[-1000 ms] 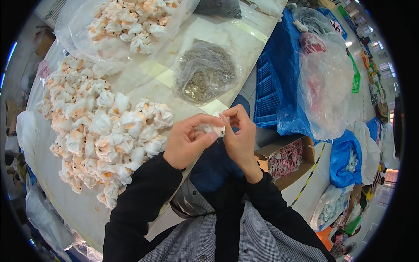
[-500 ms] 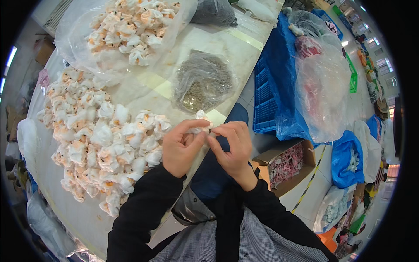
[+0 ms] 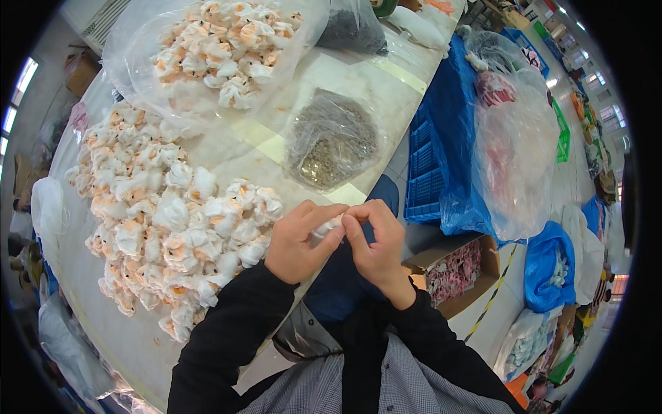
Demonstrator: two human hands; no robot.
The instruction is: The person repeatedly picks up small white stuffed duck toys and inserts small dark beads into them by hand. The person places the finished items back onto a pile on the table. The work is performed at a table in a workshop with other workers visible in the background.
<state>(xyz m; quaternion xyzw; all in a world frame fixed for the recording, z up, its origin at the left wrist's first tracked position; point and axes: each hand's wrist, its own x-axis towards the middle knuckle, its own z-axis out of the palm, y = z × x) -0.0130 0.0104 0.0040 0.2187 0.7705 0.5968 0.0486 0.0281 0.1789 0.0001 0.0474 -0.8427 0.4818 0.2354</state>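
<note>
Between my hands, just off the table edge, is a small white fabric puff (image 3: 329,225), mostly covered by fingers. My left hand (image 3: 298,243) is closed round it, thumb and index finger pinching its side. The fingertips of my right hand (image 3: 379,248) press together at the puff's right end; the exact spot they pinch is hidden. Left of my hands lies a large heap of similar white and peach fabric puffs (image 3: 172,221), some with dark tips. Beyond my hands, a clear plastic bag of small brownish grains (image 3: 334,138) rests on the table (image 3: 258,165).
An open clear bag of more puffs (image 3: 221,52) stands at the far left, with a dark-filled bag (image 3: 353,31) beside it. Right of the table are a blue crate (image 3: 424,172), a large clear plastic bag (image 3: 517,152) and a cardboard box with pink pieces (image 3: 458,276).
The view has shifted slightly, so the table things appear further right and lower. My right fingertips have come against the left ones, and the puff is now more hidden between them.
</note>
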